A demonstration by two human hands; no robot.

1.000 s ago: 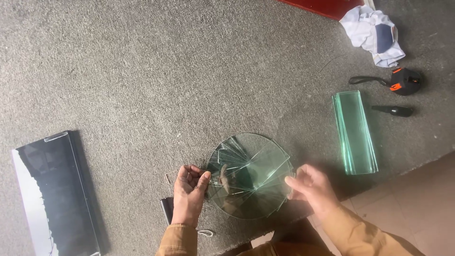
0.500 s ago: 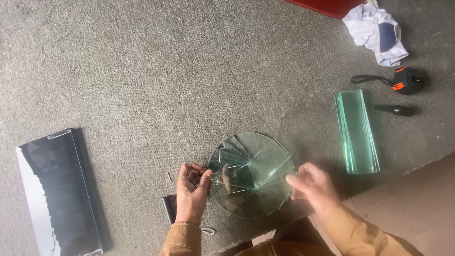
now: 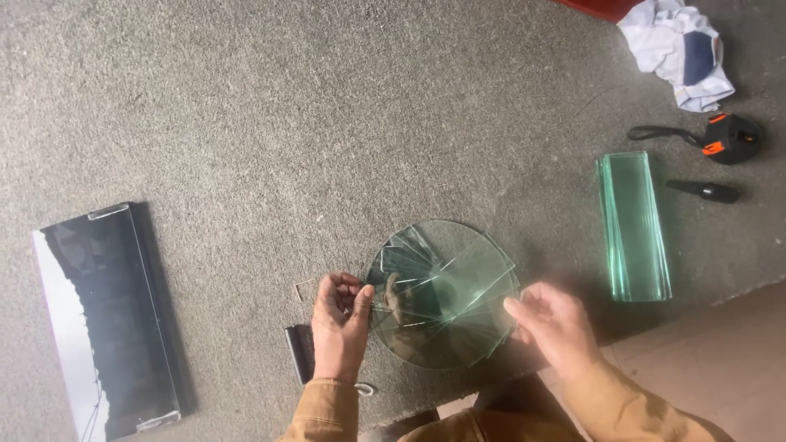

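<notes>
Over grey carpet | glass panes (image 3: 442, 295) fanned between hands | left fingers (image 3: 358, 299) pinch edge | right fingers (image 3: 517, 309) grip opposite edge

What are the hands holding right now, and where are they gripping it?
Both hands hold a fanned stack of clear glass strips over a round glass disc. The left hand pinches the stack's left end; the right hand touches its right edge.
</notes>
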